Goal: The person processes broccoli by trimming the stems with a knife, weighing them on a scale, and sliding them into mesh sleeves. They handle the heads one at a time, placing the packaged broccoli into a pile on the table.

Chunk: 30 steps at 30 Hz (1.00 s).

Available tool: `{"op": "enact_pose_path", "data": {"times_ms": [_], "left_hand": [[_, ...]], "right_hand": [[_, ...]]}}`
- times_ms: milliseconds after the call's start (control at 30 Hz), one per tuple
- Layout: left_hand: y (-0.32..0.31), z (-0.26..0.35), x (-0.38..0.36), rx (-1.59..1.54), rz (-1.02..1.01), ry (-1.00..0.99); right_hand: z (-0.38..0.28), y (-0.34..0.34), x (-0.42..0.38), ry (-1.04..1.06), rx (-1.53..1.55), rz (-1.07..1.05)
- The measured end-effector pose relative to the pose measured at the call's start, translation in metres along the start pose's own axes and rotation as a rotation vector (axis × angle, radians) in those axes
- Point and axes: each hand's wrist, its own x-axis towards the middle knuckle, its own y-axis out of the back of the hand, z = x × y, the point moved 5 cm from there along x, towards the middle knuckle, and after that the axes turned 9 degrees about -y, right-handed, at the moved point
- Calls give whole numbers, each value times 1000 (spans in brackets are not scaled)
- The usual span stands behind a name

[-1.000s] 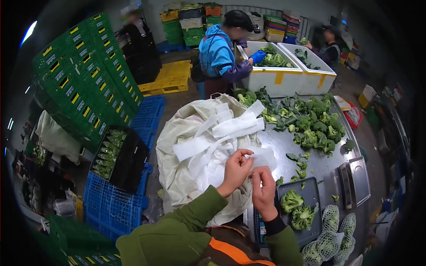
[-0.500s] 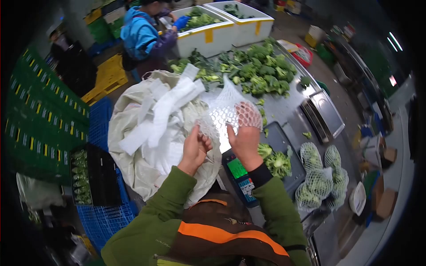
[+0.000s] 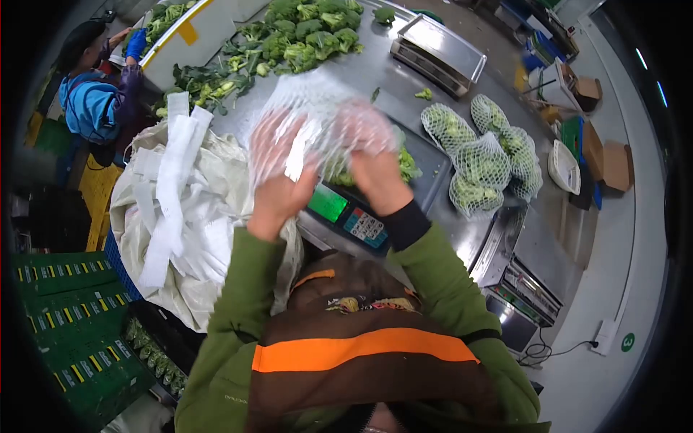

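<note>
A white foam net sleeve [image 3: 307, 90] is stretched between my two hands, blurred by motion. My left hand [image 3: 278, 162] has its fingers inside the mesh and its thumb by a bright white patch. My right hand [image 3: 372, 162] is also inside the net, on the other side, and holds it wide. Below the net, broccoli [image 3: 410, 166] shows in part on the dark tray of a scale [image 3: 426, 141]; my hands and the net hide the rest. The scale's lit green display [image 3: 327, 203] is just under my wrists.
Netted broccoli heads [image 3: 480, 162] lie at right. Loose broccoli [image 3: 307, 32] is piled at the back, near a second scale [image 3: 439, 54]. A sack of white net strips [image 3: 173, 209] stands at left. A person in blue [image 3: 94, 108] works at a white bin [image 3: 191, 50].
My left hand has gone into the foam net, which earlier covered only my right hand. The net is now spread between both hands. The view has turned toward the right.
</note>
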Motion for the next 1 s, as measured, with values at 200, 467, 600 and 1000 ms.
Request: {"op": "enact_pose_path", "data": {"times_ms": [200, 467, 600, 1000], "left_hand": [[-57, 24, 9, -56, -166, -406], [-145, -54, -57, -201, -329, 331], [-166, -77, -50, -108, -326, 446], [-181, -98, -75, -1406, -700, 1404]], "right_hand": [[-69, 62, -24, 568, -779, 132], [83, 111, -58, -176, -1024, 105], [120, 121, -21, -404, -756, 146], [168, 124, -60, -1093, 467, -206]]}}
